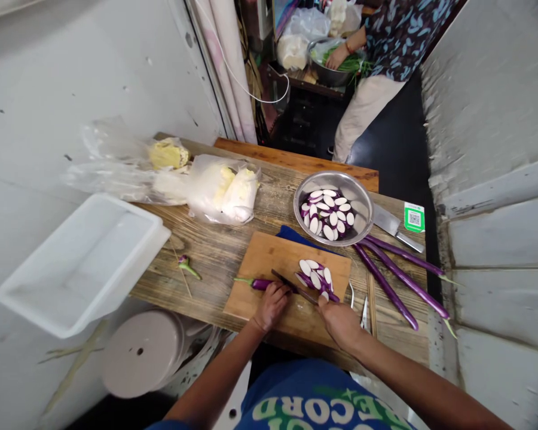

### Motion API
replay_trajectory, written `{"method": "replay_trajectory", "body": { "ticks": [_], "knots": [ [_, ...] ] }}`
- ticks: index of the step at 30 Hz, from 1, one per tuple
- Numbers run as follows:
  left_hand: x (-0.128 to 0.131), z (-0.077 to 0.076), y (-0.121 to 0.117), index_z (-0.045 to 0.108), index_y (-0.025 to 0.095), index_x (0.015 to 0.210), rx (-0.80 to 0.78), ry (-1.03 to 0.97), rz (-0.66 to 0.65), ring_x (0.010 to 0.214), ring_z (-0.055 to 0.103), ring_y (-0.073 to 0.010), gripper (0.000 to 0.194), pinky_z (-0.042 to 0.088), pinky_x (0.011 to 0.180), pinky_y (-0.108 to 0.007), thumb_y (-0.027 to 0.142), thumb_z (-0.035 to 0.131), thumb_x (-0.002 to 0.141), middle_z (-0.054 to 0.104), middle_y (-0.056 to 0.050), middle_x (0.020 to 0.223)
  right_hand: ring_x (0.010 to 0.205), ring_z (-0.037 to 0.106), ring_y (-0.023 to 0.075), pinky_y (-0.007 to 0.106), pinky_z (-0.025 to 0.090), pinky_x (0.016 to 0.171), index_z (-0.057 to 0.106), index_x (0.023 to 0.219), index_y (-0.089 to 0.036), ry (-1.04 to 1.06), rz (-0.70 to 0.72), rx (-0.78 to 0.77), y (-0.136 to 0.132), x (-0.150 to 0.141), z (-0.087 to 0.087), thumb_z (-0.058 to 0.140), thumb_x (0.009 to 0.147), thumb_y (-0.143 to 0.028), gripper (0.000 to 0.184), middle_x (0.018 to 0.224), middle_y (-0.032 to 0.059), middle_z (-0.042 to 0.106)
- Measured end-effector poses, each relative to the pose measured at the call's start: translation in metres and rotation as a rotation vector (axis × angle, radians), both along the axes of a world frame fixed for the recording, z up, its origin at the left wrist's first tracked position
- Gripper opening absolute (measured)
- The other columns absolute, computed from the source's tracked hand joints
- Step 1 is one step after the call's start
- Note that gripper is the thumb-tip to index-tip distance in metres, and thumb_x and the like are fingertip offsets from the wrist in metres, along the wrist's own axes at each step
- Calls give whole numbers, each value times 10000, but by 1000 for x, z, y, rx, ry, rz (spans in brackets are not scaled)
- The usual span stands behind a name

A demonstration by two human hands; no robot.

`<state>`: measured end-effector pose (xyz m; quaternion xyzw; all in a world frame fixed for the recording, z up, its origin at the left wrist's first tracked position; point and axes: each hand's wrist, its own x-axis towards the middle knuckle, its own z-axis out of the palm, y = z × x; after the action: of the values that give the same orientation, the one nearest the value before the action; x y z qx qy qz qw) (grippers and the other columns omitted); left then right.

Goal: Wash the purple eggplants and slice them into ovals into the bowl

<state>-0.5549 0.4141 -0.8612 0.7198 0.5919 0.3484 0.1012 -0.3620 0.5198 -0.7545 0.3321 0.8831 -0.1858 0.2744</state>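
Note:
My left hand (271, 306) presses the uncut end of a purple eggplant (260, 284) down on the wooden cutting board (255, 263). My right hand (341, 322) is wrapped round the handle of a kitchen knife (296, 288). Its dark blade lies slantwise against the eggplant, beside my left fingers. Oval eggplant slices (315, 278), white with purple rims, are heaped on the board to the right of the blade. Beyond the board, a steel bowl (301, 222) holds many more slices. Whole long eggplants (388, 288) lie to the right, their far ends close to the bowl.
A cleaver (392, 224) and scissors (364, 313) lie on the wooden table at right. Plastic bags (224, 188) sit at the back left, near a white bin (83, 263). A cut stem (187, 266) lies left. Another person's hand (338, 57) reaches into greens beyond the table.

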Motion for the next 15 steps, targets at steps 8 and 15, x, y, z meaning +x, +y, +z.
{"method": "replay_trajectory", "body": {
  "ticks": [8, 15],
  "knots": [
    [-16, 1, -11, 544, 165, 1158, -12, 60, 21, 1054, 460, -198, 315, 402, 874, -381, 191, 352, 910, 603, -95, 1077, 682, 654, 187, 231, 369, 521, 505, 1015, -134, 44, -87, -25, 4, 5, -2, 321, 928, -299, 261, 758, 89, 677],
    [-16, -3, -12, 568, 177, 1105, 8, 45, 15, 1064, 447, -201, 277, 434, 858, -380, 190, 380, 902, 585, -86, 1089, 607, 630, 162, 233, 327, 500, 523, 1001, -145, 90, 32, 55, -5, 20, 7, 326, 917, -225, 229, 683, 55, 666]
  ]
}}
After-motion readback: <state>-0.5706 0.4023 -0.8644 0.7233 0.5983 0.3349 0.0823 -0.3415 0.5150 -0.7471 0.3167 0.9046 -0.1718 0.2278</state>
